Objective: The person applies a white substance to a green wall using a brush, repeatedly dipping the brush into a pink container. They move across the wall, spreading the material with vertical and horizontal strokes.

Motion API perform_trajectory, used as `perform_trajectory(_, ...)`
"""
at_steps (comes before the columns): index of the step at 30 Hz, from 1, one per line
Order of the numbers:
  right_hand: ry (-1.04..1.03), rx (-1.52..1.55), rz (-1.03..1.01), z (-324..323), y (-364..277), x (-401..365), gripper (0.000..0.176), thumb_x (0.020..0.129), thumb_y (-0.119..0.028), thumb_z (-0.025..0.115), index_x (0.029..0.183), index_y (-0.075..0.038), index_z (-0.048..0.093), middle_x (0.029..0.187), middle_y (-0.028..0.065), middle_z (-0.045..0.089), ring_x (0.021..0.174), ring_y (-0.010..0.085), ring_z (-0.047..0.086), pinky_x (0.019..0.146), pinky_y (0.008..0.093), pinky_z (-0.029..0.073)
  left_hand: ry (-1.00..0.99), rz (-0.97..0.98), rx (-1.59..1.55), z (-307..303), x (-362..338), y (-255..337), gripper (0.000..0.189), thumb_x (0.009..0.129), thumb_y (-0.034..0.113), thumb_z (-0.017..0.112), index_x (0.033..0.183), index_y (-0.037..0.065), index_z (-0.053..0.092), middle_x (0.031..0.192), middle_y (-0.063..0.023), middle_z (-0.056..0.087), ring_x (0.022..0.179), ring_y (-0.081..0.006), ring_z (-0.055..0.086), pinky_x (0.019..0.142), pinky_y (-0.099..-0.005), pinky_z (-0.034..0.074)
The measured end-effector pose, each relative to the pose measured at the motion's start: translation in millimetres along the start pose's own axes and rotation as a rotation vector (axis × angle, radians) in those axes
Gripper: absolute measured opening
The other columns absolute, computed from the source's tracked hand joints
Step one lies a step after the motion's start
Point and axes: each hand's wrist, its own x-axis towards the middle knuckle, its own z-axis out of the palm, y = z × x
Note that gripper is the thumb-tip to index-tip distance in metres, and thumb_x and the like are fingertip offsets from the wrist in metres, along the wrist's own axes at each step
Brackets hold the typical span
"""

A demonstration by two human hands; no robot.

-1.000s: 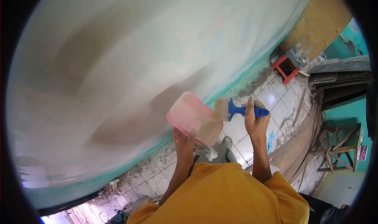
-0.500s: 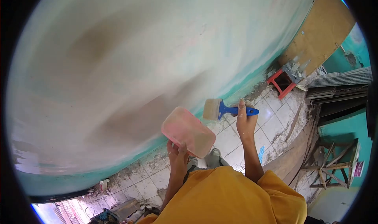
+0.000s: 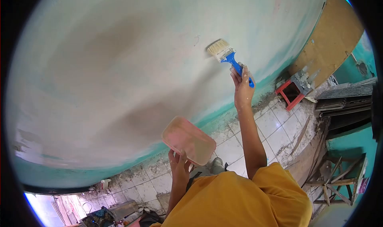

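Observation:
A paintbrush with a blue handle (image 3: 231, 59) and wide pale bristles is held in my right hand (image 3: 243, 87), fingers wrapped round the handle. Its bristles lie at the whitish wall (image 3: 167, 51), seemingly touching it. Lower down, my left hand (image 3: 179, 165) grips the near rim of a pink plastic tub (image 3: 175, 137), which is tilted and holds some pale, pinkish-beige paint. Streaks of pink and green show through the wall's white coat, and a turquoise band runs along its foot.
A red stool (image 3: 289, 93) stands by the wall near a brown board (image 3: 331, 35). Stacked corrugated sheets (image 3: 345, 95) and a wooden trestle (image 3: 339, 179) are at the right. Dirty white tiles (image 3: 231, 149) cover the floor, with clutter (image 3: 107, 217) at lower left.
My right hand has raised the paintbrush from above the floor tiles up to the wall. The tub in my left hand has shifted slightly down.

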Motion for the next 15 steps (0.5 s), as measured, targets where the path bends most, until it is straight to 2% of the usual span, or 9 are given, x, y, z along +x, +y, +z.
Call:
perform_trajectory(3, 0.041, -0.009, 0.038, -10, 44, 8, 0.041, 0.102, -0.027, 0.053, 0.123, 0.008, 0.056, 0.109, 0.0136, 0.067, 0.097, 0.0209, 0.068, 0.09, 0.0321, 0.055, 0.029, -0.03, -0.016, -1, 0, 0, 0.065, 0.094, 0.021, 0.066, 0.14, 0.004, 0.023, 0.132, -0.0157, 0.046, 0.122, -0.0267, 0.053, 0.09, -0.0406, 0.055)
perform_trajectory(5, 0.075, 0.001, 0.071, -35, 79, -3, 0.039, 0.102, -0.026, 0.053, 0.121, 0.007, 0.058, 0.105, 0.0135, 0.068, 0.093, 0.0199, 0.069, 0.088, 0.0323, 0.055, 0.038, -0.019, -0.012, 1, -2, 1, 0.065, 0.094, 0.021, 0.066, 0.14, 0.004, 0.023, 0.133, -0.0159, 0.046, 0.121, -0.0268, 0.053, 0.09, -0.0405, 0.055)
perform_trajectory(8, 0.116, -0.15, 0.079, -79, 124, -19, 0.036, 0.102, -0.026, 0.053, 0.116, 0.006, 0.063, 0.097, 0.0114, 0.068, 0.085, 0.0179, 0.068, 0.082, 0.0306, 0.056, 0.056, -0.021, -0.007, 0, -1, 0, 0.064, 0.094, 0.02, 0.066, 0.139, 0.004, 0.024, 0.133, -0.0161, 0.046, 0.12, -0.0269, 0.053, 0.089, -0.0405, 0.055)
perform_trajectory(10, 0.159, -0.336, 0.219, -86, 125, -27, 0.034, 0.101, -0.025, 0.053, 0.111, 0.005, 0.066, 0.09, 0.0108, 0.069, 0.08, 0.0168, 0.068, 0.078, 0.0302, 0.056, 0.058, -0.036, -0.007, -2, 1, -1, 0.063, 0.094, 0.02, 0.066, 0.139, 0.004, 0.024, 0.134, -0.016, 0.046, 0.12, -0.0269, 0.053, 0.089, -0.0406, 0.055)
perform_trajectory(11, 0.16, -0.336, 0.217, -86, 127, -23, 0.034, 0.101, -0.025, 0.053, 0.111, 0.005, 0.066, 0.09, 0.0108, 0.069, 0.08, 0.0168, 0.068, 0.078, 0.0302, 0.056, 0.046, -0.045, -0.002, -4, 1, -1, 0.063, 0.094, 0.02, 0.065, 0.139, 0.004, 0.024, 0.134, -0.0157, 0.046, 0.121, -0.027, 0.053, 0.089, -0.041, 0.055)
perform_trajectory(15, 0.071, -0.314, 0.005, 2, 42, 12, 0.031, 0.1, -0.019, 0.052, 0.107, 0.006, 0.068, 0.089, 0.0128, 0.071, 0.077, 0.0187, 0.07, 0.077, 0.0311, 0.058, 0.048, -0.024, -0.007, -3, 6, -2, 0.06, 0.095, 0.019, 0.064, 0.138, 0.004, 0.025, 0.134, -0.0146, 0.047, 0.121, -0.0271, 0.053, 0.09, -0.0415, 0.056)
